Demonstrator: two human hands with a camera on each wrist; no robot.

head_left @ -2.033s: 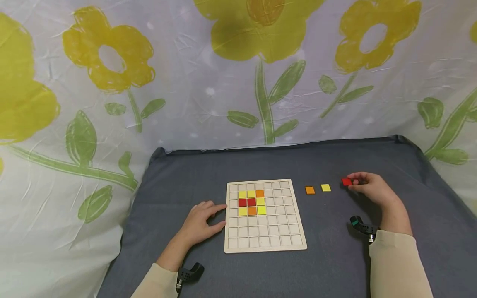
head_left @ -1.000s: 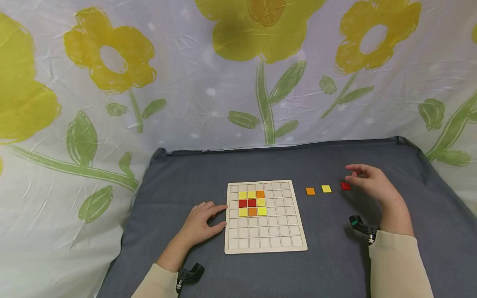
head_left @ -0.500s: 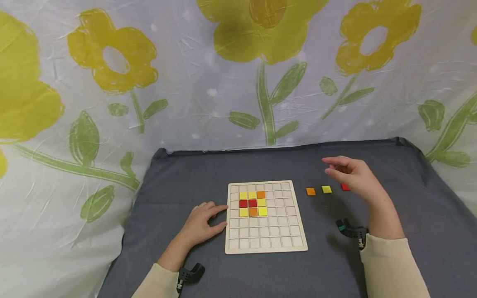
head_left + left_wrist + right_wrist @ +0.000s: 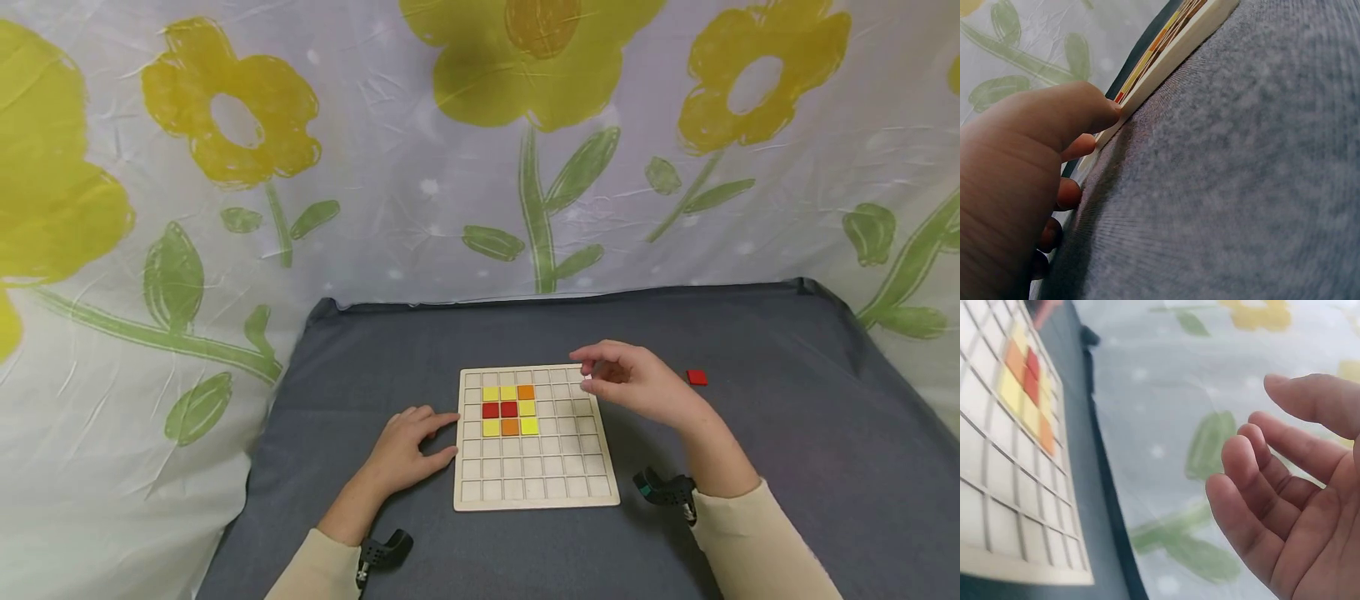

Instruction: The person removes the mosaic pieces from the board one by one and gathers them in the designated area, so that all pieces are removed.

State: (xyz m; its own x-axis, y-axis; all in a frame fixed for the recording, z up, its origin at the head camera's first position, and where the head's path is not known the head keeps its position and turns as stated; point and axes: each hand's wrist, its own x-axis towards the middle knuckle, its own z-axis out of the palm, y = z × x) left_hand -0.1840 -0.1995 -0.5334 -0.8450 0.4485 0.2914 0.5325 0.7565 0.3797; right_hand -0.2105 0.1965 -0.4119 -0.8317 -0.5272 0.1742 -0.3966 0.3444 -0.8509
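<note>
Nine tiles point(image 4: 509, 409) could be jostled if the board point(image 4: 533, 487), touched at left by the loosely spread left hand point(image 4: 403, 446), were knocked by the empty, half-spread right hand point(image 4: 641, 383).

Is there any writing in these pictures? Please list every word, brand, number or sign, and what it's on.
No readable text anywhere.
The gridded board, coloured tiles on it and flowered backdrop show no lettering.
Black device on the right wrist: a green patch, too small to make out any marking.
</note>
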